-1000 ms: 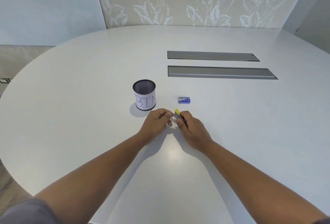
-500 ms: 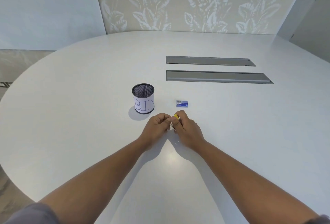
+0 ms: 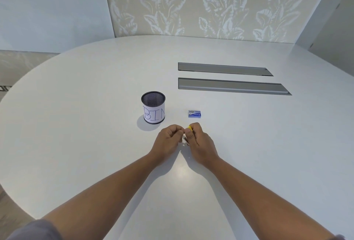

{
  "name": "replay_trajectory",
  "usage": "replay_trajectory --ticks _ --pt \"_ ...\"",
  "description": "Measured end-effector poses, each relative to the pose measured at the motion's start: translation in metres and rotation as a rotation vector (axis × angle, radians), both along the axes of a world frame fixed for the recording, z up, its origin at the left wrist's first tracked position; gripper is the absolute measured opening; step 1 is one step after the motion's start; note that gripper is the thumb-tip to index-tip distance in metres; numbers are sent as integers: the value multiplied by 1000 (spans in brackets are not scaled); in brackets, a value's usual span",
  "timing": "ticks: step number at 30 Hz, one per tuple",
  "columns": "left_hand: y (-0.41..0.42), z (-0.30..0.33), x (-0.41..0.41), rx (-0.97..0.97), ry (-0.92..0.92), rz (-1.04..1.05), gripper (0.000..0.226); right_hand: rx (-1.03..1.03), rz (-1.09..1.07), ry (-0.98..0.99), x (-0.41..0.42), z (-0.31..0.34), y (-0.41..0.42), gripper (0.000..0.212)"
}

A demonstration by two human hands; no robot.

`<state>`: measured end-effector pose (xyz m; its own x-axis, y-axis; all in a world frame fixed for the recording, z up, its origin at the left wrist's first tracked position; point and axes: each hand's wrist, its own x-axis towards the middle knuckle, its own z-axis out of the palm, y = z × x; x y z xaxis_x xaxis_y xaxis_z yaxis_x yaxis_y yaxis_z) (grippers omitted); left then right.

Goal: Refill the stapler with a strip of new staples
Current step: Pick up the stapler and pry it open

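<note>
Peeking out from between the two hands, the stapler [image 3: 189,128] is showing only a yellow tip above the right thumb and a bit of silver metal [image 3: 184,138] lower down, where the hands are meeting just above the bench [image 3: 95,144]. A second ago more of its yellow and dark body was visible; now the hands are closing tighter around it. The right hand [image 3: 198,142] is wrapping the stapler with its fingers [image 3: 193,126] curled shut over it. The left hand [image 3: 169,140] is pinching at the metal part with fingertips bunched together, though whether a strip of staples is in that pinch is too small to tell. Just beyond the hands, the small blue staple box [image 3: 195,114] is lying flat on the bench, and to its left the black mesh cup [image 3: 153,107] labelled BIN is standing upright, both sitting where they were before. Farther back, two grey recessed panels [image 3: 229,86] are running across the benchtop.
</note>
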<state>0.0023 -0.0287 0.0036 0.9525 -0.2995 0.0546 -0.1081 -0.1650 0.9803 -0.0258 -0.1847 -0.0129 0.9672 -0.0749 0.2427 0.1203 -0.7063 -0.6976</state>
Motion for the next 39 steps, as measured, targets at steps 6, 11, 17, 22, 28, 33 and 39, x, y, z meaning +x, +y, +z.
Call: replay_trajectory --ticks 6,11,17,22,28,33,39 --pt "-3 -1 2 47 10 0 22 -8 14 -18 0 -2 0 49" --pt "-2 -2 3 19 27 -52 23 28 31 -7 1 -3 -2 49" --pt "0 -2 4 -104 97 -52 16 143 105 44 1 -2 -4 34" --pt "3 1 4 -226 186 -3 17 122 99 47 2 -2 -3 42" --pt "8 5 1 -293 188 -38 24 -41 50 -54 1 -1 -2 66" --pt "13 0 5 -232 142 -25 27 -74 72 -88 3 -1 0 54" --pt "15 -3 5 -126 58 13 28 -153 -3 -64 3 -2 -1 57"
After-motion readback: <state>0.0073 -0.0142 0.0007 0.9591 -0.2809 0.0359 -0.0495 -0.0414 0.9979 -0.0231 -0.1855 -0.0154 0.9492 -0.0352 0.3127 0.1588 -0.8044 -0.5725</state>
